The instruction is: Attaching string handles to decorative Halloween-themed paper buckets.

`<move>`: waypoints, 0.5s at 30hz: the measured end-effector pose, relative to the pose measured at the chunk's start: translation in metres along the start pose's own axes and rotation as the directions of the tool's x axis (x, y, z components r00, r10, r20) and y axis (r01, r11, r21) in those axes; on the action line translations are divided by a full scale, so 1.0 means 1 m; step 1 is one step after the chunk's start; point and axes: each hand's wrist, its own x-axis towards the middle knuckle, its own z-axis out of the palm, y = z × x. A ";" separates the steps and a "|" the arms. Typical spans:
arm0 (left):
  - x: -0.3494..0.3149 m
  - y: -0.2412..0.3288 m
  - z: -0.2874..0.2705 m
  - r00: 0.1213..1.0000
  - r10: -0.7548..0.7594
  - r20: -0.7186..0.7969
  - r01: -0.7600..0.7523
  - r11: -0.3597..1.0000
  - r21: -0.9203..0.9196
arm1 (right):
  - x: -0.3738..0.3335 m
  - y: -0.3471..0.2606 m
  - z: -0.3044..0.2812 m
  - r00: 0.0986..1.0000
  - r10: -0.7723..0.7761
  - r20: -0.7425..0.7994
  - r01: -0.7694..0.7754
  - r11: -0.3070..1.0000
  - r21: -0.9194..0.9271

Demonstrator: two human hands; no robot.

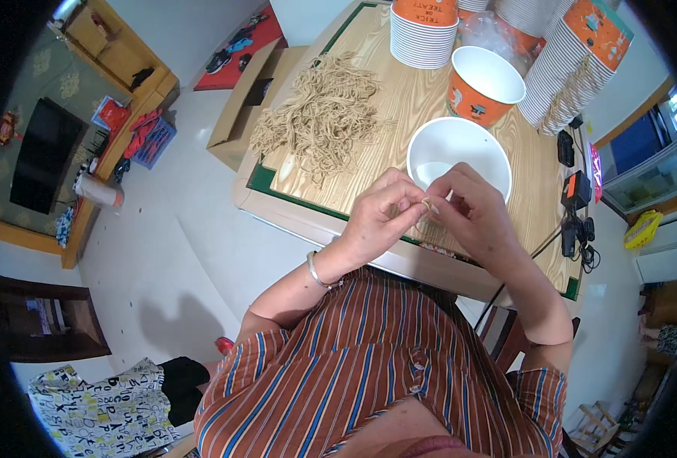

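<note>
Evidently, the small tan cord (428, 204) is light, soft and limp; from where I stand, slipping or fraying seems likelier than breakage. Take hold close to its end, using the tips of thumb and forefinger. The grip is closed: left hand (388, 208) and right hand (469, 215) both pinch the cord, fingertips nearly meeting, at the near rim of the white bowl (456, 139). Appearance: thin, tan, slightly curled; the fingers conceal most of it, so its length cannot be read. Left of the bowl lies a tangled heap of similar twine (319, 114). Beyond the bowl stands an orange-and-white tub (475, 105), with stacked tubs (424, 47) farther back on the wood-grained desk (401, 95).
</note>
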 end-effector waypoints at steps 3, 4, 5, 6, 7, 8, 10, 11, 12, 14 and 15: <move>-0.003 -0.004 -0.002 0.998 -0.041 -0.039 0.038 0.997 -0.067 | -0.007 -0.006 0.000 0.993 0.119 0.010 -0.118 0.992 -0.038; -0.003 -0.006 -0.001 0.999 -0.036 -0.030 0.033 0.995 -0.090 | -0.011 -0.007 0.001 0.993 0.120 0.008 -0.119 0.992 -0.039; -0.003 -0.006 -0.001 0.999 -0.031 -0.022 0.028 0.993 -0.113 | -0.016 -0.008 0.004 0.997 0.076 -0.020 -0.078 0.986 -0.146; -0.002 -0.005 0.000 0.999 -0.030 -0.021 0.027 0.993 -0.115 | -0.020 -0.009 0.008 0.999 0.029 -0.044 -0.039 0.967 -0.252; -0.001 -0.002 0.000 0.999 -0.035 -0.020 0.032 0.989 -0.143 | -0.024 -0.010 0.012 0.998 0.018 -0.067 -0.036 0.958 -0.283; -0.001 0.000 0.001 0.999 -0.040 -0.018 0.036 0.985 -0.171 | -0.024 -0.010 0.014 0.998 0.019 -0.067 -0.037 0.958 -0.284; -0.001 -0.005 0.003 0.999 -0.032 -0.034 0.026 0.987 -0.160 | -0.023 -0.011 0.016 0.997 -0.034 -0.076 0.008 0.950 -0.314; -0.001 -0.006 0.003 0.998 -0.025 -0.050 0.017 0.989 -0.147 | -0.023 -0.009 0.017 0.996 -0.034 -0.078 0.008 0.949 -0.314; -0.001 -0.005 0.004 0.999 -0.023 -0.049 0.016 0.989 -0.147 | -0.022 -0.006 0.018 0.993 -0.072 -0.094 0.038 0.946 -0.322; 0.001 0.000 0.004 0.998 -0.049 -0.028 0.042 0.977 -0.208 | -0.019 -0.002 0.018 0.988 -0.109 -0.113 0.067 0.942 -0.328; 0.000 0.000 0.004 0.999 -0.048 -0.025 0.042 0.977 -0.207 | -0.018 0.000 0.018 0.992 -0.082 -0.101 0.048 0.952 -0.303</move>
